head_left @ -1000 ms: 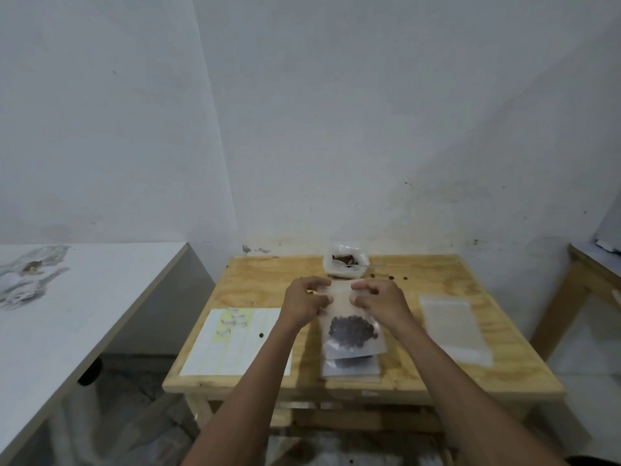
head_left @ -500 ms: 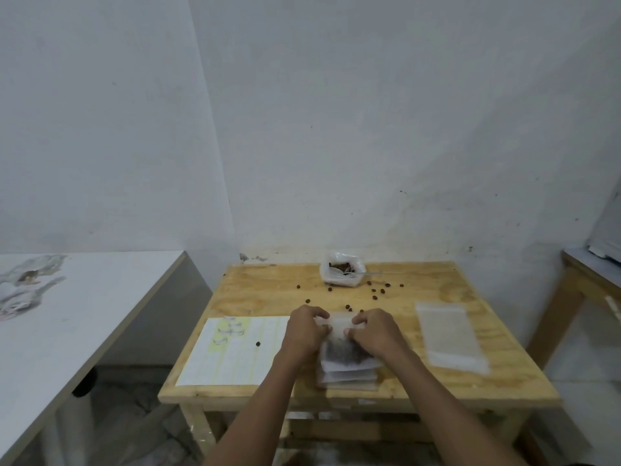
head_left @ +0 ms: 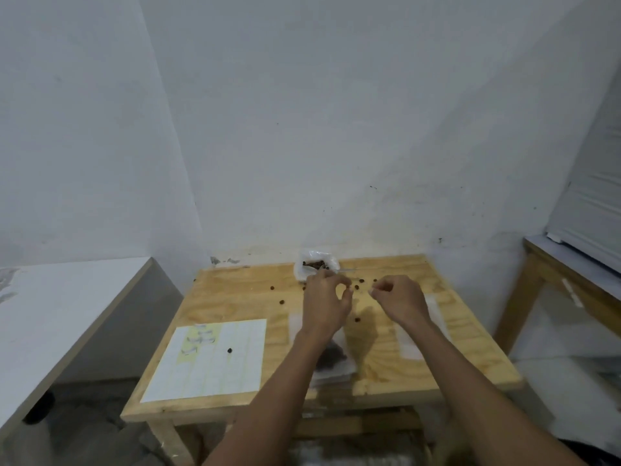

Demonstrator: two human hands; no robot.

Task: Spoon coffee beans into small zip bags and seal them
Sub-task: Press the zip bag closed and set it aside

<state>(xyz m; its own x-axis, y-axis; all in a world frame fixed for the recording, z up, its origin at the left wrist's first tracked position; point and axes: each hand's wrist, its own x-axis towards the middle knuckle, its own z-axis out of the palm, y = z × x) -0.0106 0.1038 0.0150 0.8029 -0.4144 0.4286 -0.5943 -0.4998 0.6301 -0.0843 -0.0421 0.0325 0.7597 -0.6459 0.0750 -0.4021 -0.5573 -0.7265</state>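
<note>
A lined paper (head_left: 215, 358) lies far left of the hands on the wood table (head_left: 235, 297), with one bean (head_left: 230, 350) on it. The left hand (head_left: 324, 306) is held up over the table, fingers curled loosely, and I cannot tell if it pinches anything. Under its wrist lies a filled bag (head_left: 332, 359) with dark beans inside. Just past its fingertips sits the bean bowl (head_left: 316, 265), and loose beans (head_left: 281, 301) lie around. The right hand (head_left: 400, 299) is close beside it, fingers curled in; what it holds is too small to see. Flat empty bags (head_left: 408, 344) lie under the right wrist.
</note>
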